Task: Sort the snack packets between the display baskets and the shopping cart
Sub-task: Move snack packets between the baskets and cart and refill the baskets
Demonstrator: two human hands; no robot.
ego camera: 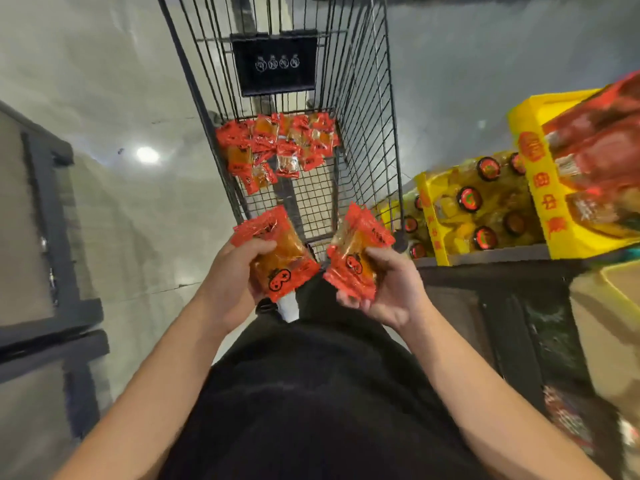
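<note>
1. Both hands are gripping packets: the left hand [235, 271] is curling its thumb over the top of one packet [277, 251], while the right hand [388, 289] is cradling a small stack [356, 251] with fingers wrapping underneath and the thumb pressing on top. How many packets are in that stack, I cannot tell.
2. These packets are hovering just at the near edge of the cart [367, 133], which is standing at twelve o'clock from the hands; neither is over the wire floor yet.
3. A pile [277, 147] of matching red packets is already lying at the far end of the cart.
4. Yellow baskets [550, 202] are sitting at two o'clock, holding other snacks; the nearer one is showing round dark-lidded items, the farther one red wrappers, blurred.
5. Judging by the pile, the step in hand is probably dropping these into the cart.
6. Risks from here:
   - Slick wrappers in the right hand's stack may be sliding against each other, so a loose thumb could be spilling one to the floor.
   - Releasing too early, short of the cart's rim, could be sending packets down by the person's feet.
   - A thin packet landing edge-on might be slipping through the wire mesh.
</note>
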